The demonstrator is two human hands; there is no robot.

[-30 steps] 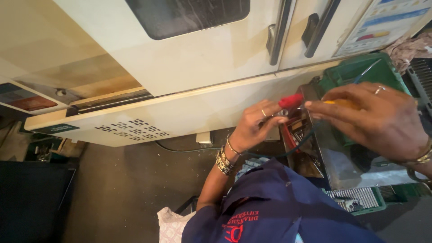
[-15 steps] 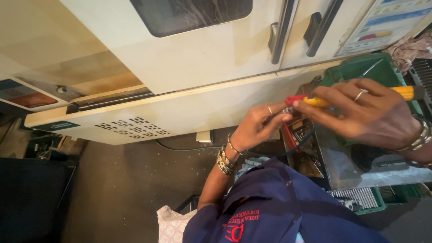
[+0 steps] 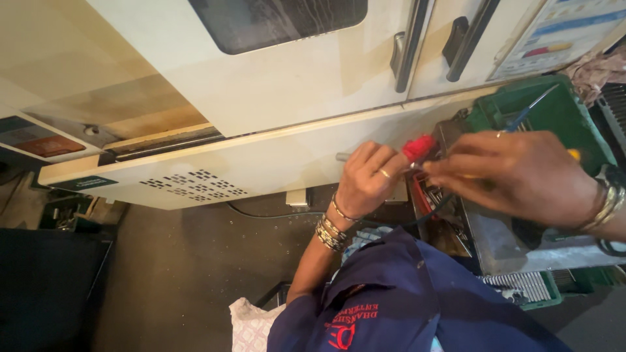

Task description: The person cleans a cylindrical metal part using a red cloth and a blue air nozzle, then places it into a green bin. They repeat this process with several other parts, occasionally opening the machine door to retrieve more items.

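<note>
Left hand (image 3: 368, 179) closed around a short grey metal piece (image 3: 343, 156) — red-tipped tool (image 3: 418, 148) just right of its fingertips. Right hand (image 3: 521, 176) pinched on that tool's shaft, its long axis running rightward over the metal tray (image 3: 515, 244).

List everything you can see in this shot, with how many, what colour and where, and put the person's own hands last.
Machine cabinet: one, cream, across the top, with a dark window and black door handles.
Vent panel: one, cream with dark slots, lower left of the cabinet.
Chart: one, white and blue, top right on the cabinet.
Crate: one, green, at right.
Red-capped part: one, red, between the two hands.
Metal tray: one, grey, under the right hand.
Rag: one, pinkish, far right.
Cloth: one, white patterned, bottom centre.
Left hand: ringed, bangles on the wrist, gripping by the red-capped part.
Right hand: ringed, bangles on the wrist, fingertips at the red-capped part.
</note>
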